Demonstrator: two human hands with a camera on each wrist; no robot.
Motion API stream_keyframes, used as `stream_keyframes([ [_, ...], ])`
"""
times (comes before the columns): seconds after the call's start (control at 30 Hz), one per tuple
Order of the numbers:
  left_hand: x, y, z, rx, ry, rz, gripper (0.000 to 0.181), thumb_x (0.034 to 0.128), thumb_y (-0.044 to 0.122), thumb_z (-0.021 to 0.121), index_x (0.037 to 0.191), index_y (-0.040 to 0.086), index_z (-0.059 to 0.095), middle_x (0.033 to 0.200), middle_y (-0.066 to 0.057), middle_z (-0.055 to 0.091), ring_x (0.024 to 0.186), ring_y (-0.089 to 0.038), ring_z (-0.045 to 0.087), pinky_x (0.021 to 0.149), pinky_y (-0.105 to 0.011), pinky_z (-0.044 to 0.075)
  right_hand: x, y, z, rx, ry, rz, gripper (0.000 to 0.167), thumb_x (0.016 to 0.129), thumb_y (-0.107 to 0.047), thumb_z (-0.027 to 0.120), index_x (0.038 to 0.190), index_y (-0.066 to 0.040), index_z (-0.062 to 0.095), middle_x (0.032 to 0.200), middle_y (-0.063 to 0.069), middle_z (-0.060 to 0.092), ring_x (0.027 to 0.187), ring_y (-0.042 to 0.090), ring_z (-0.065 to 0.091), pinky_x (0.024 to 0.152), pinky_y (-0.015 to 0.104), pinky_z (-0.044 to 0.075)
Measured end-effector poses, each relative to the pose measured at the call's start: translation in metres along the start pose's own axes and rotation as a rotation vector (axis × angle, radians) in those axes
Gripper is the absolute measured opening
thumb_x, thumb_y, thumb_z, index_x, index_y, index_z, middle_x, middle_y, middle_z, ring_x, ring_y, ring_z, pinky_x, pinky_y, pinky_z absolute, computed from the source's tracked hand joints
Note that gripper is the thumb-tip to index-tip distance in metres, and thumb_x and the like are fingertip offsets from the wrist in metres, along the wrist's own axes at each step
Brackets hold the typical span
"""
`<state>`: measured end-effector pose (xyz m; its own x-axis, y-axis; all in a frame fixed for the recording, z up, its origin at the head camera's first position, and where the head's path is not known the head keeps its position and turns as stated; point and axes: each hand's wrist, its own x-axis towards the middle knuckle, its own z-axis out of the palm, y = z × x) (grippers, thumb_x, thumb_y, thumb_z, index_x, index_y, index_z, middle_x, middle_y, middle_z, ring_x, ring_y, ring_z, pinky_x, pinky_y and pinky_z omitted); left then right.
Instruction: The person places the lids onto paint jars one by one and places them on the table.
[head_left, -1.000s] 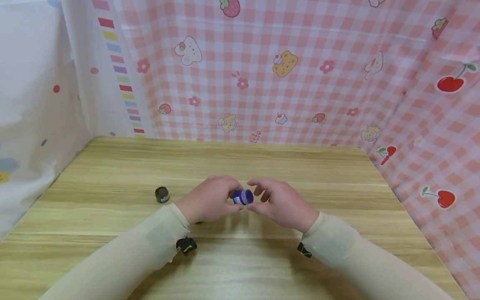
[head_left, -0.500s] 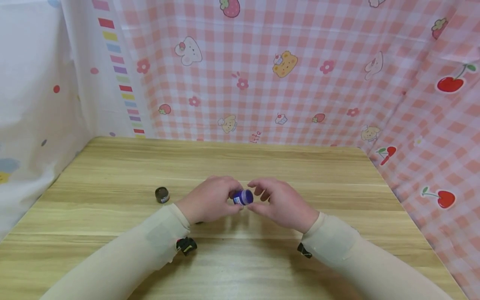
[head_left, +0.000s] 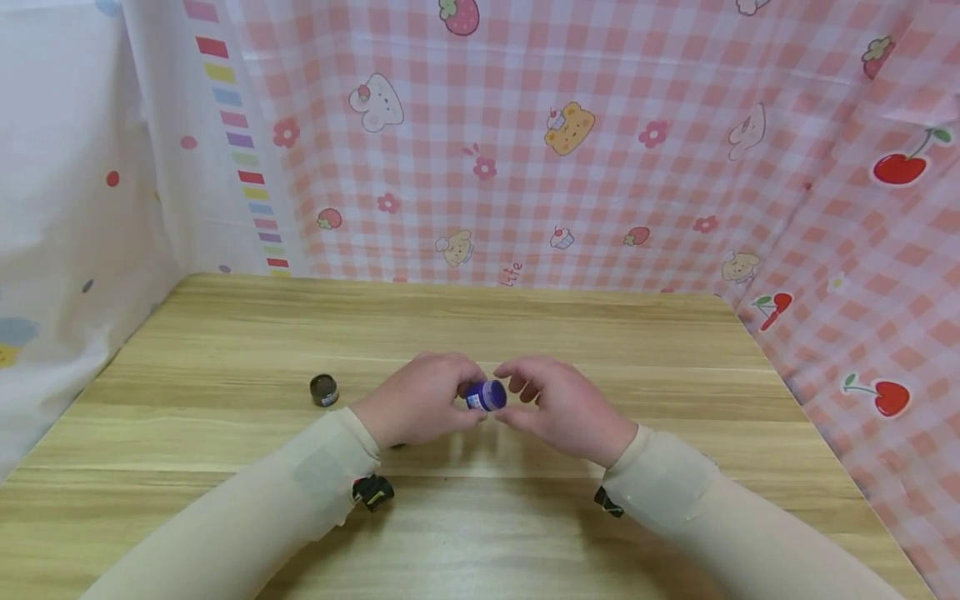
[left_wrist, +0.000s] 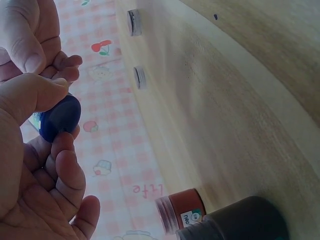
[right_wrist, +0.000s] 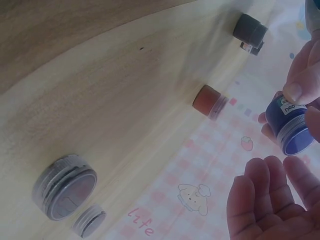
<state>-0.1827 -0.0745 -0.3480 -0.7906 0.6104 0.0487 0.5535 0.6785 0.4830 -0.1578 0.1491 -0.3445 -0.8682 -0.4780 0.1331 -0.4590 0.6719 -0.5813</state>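
Where the desk meets the pink checked cloth, its back edge runs across the head view, well beyond the left hand and the right hand. The left side edge borders white cloth; the right side edge borders more checked fabric. Wood surface extends between both arms and these edges, with the widest strip to the right of the right hand.

The blue-violet jar is held above the desk, near its middle and between the hands. Its body is short and cylindrical, with a clear ribbed rim and a white printed label. The axis is tilted close to horizontal; the rim end faces the right hand and the dark blue base faces the left palm. The pictures do not settle whether a cap is fitted.

The left hand grips the jar body between thumb and fingers. The right hand is spread in a loose curve, thumb apart from fingers, just beside the rim, holding nothing.

A dark jar stands left of the left hand. The right wrist view adds a red-brown jar and two round, clear-rimmed pieces.
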Motion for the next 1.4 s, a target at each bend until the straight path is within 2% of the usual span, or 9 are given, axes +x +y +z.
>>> stream_keyframes([
  [0.2, -0.0004, 0.0009, -0.0006, -0.012, -0.004, -0.011, 0.017, 0.0945, 0.032, 0.078, 0.103, 0.017, 0.074, 0.092, 0.0, 0.07, 0.079, -0.014, 0.057, 0.079, -0.034, 0.046, -0.0001, -0.0012, 0.0002, 0.002, 0.004, -0.008, 0.025, 0.093, -0.021, 0.081, 0.116, -0.015, 0.074, 0.107, -0.003, 0.072, 0.095, 0.019, 0.066, 0.085, 0.033, 0.055],
  [0.43, -0.0003, 0.0001, 0.0004, 0.001, -0.001, -0.011, 0.02, 0.0939, 0.032, 0.079, 0.105, 0.017, 0.074, 0.092, 0.001, 0.07, 0.078, -0.013, 0.057, 0.081, -0.036, 0.045, -0.0011, -0.002, -0.0002, -0.001, 0.003, 0.005, 0.039, 0.092, -0.021, 0.082, 0.127, -0.008, 0.069, 0.108, 0.005, 0.073, 0.098, 0.024, 0.068, 0.085, 0.035, 0.056],
  [0.63, -0.0002, -0.0006, 0.0009, 0.01, 0.008, -0.003, 0.018, 0.0936, 0.032, 0.079, 0.103, 0.017, 0.074, 0.091, 0.001, 0.07, 0.078, -0.013, 0.057, 0.08, -0.036, 0.044, -0.0011, -0.0011, 0.0008, -0.021, 0.015, -0.016, 0.025, 0.093, -0.021, 0.081, 0.116, -0.013, 0.074, 0.105, -0.002, 0.072, 0.093, 0.016, 0.065, 0.084, 0.032, 0.055],
  [0.83, -0.0004, -0.0007, 0.0008, 0.001, 0.002, -0.011, 0.019, 0.0938, 0.033, 0.079, 0.104, 0.017, 0.074, 0.091, 0.001, 0.07, 0.078, -0.014, 0.057, 0.083, -0.036, 0.043, -0.0008, -0.0019, 0.0003, -0.016, 0.013, -0.008, 0.037, 0.092, -0.022, 0.082, 0.124, -0.009, 0.07, 0.105, 0.003, 0.072, 0.095, 0.017, 0.066, 0.085, 0.034, 0.055],
  [1.07, -0.0007, -0.0002, 0.0007, 0.009, 0.01, 0.002, 0.019, 0.0939, 0.033, 0.079, 0.103, 0.017, 0.074, 0.089, 0.004, 0.068, 0.078, -0.013, 0.057, 0.084, -0.036, 0.044, -0.0006, -0.0041, 0.0003, -0.009, 0.005, -0.007, 0.025, 0.093, -0.021, 0.082, 0.116, -0.016, 0.074, 0.104, -0.004, 0.071, 0.094, 0.018, 0.064, 0.084, 0.032, 0.053],
  [1.27, -0.0013, 0.0, 0.0003, 0.01, 0.008, -0.002, 0.019, 0.0937, 0.033, 0.079, 0.103, 0.017, 0.074, 0.086, 0.007, 0.065, 0.077, -0.013, 0.056, 0.08, -0.035, 0.044, -0.0016, -0.003, 0.0, -0.002, 0.003, -0.002, 0.033, 0.092, -0.022, 0.082, 0.121, -0.012, 0.071, 0.105, 0.003, 0.072, 0.096, 0.021, 0.066, 0.085, 0.034, 0.054],
  [1.4, -0.001, 0.0002, 0.0001, 0.01, 0.012, 0.004, 0.019, 0.0935, 0.032, 0.079, 0.103, 0.016, 0.074, 0.087, 0.006, 0.066, 0.077, -0.013, 0.056, 0.076, -0.033, 0.046, -0.0011, -0.0031, 0.0002, -0.003, 0.004, -0.006, 0.029, 0.092, -0.02, 0.082, 0.119, -0.014, 0.072, 0.106, -0.001, 0.072, 0.096, 0.022, 0.066, 0.086, 0.034, 0.054],
])
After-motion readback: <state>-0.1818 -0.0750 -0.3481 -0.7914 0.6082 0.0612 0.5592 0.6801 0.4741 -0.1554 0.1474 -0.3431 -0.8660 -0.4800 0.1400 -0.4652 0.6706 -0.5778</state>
